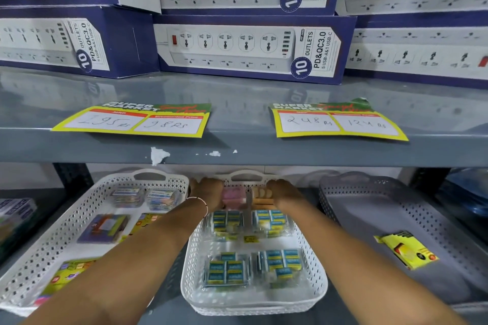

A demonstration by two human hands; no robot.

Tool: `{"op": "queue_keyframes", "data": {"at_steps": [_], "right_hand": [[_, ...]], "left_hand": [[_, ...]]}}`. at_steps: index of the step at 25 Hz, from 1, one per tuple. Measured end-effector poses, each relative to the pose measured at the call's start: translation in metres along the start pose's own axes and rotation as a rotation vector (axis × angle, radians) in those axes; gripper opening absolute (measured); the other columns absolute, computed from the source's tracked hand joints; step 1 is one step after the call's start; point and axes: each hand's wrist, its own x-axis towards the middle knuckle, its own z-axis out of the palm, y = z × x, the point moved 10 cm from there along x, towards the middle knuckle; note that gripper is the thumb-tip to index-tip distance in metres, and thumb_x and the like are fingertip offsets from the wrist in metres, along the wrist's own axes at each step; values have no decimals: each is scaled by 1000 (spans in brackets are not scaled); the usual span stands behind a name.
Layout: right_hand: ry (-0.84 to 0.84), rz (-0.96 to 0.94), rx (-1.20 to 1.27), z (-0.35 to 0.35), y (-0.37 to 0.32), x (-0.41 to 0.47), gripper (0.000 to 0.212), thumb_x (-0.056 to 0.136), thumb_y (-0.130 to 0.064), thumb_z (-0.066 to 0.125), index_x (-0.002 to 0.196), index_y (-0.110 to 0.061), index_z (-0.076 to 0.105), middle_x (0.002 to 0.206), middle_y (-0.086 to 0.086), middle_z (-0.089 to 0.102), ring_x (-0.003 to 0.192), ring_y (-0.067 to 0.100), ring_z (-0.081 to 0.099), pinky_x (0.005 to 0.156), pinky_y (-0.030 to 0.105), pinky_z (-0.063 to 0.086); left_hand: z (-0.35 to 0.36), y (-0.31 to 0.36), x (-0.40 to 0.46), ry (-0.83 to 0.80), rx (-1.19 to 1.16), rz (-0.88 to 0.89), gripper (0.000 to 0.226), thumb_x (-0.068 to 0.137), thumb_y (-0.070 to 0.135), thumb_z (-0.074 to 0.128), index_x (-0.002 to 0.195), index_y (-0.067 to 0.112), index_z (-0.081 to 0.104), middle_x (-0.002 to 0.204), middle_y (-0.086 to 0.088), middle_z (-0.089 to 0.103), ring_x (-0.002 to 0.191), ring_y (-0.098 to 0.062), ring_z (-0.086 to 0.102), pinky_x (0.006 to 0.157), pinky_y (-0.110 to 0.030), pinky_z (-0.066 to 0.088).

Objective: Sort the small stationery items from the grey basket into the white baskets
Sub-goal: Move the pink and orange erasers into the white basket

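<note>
The middle white basket (253,305) holds several clear packs of blue-and-yellow erasers (227,270). Both my hands reach to its far end under the upper shelf. My left hand (208,191) is closed against a pink pack (233,196). My right hand (284,192) is closed against a beige pack (261,196). The fingers are blurred and partly hidden. On the right, the grey basket (369,208) contains one yellow packet (406,249). The left white basket (45,253) holds several colourful packets (104,227).
A grey shelf edge (237,152) hangs low just above my hands, with two yellow price cards (134,120) on it. Blue-and-white power strip boxes (248,47) are stacked on that shelf. More boxed goods (15,215) sit at the far left.
</note>
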Motion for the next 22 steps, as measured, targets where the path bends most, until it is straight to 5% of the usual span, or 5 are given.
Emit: {"op": "queue_keyframes", "data": {"at_steps": [6, 10, 14, 18, 22], "right_hand": [[-19, -17, 125, -5, -4, -8, 45, 97, 0, 33, 140, -8, 42, 144, 14, 44, 131, 28, 45, 102, 29, 37], [141, 32, 475, -38, 27, -47, 33, 91, -4, 47, 123, -9, 51, 116, 8, 55, 120, 24, 51, 87, 29, 39], [351, 271, 633, -58, 131, -117, 25, 84, -5, 65, 108, -2, 66, 111, 20, 68, 113, 33, 60, 91, 34, 45], [115, 588, 404, -39, 248, -184, 24, 84, -14, 60, 106, -11, 71, 114, 15, 71, 110, 30, 65, 88, 35, 49], [-55, 670, 322, -20, 294, -213, 36, 72, -36, 65, 98, -12, 72, 103, 11, 75, 102, 26, 69, 76, 30, 52]], "left_hand": [[-8, 3, -6, -5, -13, -11, 44, 78, 30, 69, 120, 19, 57, 123, -3, 59, 122, -28, 47, 103, -49, 37], [-28, 46, -35, -118, -596, 118, 17, 95, 15, 57, 110, 20, 50, 109, 0, 60, 118, -20, 54, 82, -9, 48], [-85, 140, -66, 81, -756, 166, 29, 95, 40, 43, 100, 23, 66, 112, 0, 68, 107, -16, 62, 88, -27, 46], [-84, 299, -136, -146, -738, 511, 32, 78, 35, 44, 92, 16, 66, 91, -9, 73, 88, -27, 69, 76, -37, 55], [-45, 369, -214, -121, -533, 570, 34, 68, 40, 52, 94, 35, 73, 85, 16, 73, 70, -4, 71, 79, -19, 50]]}}
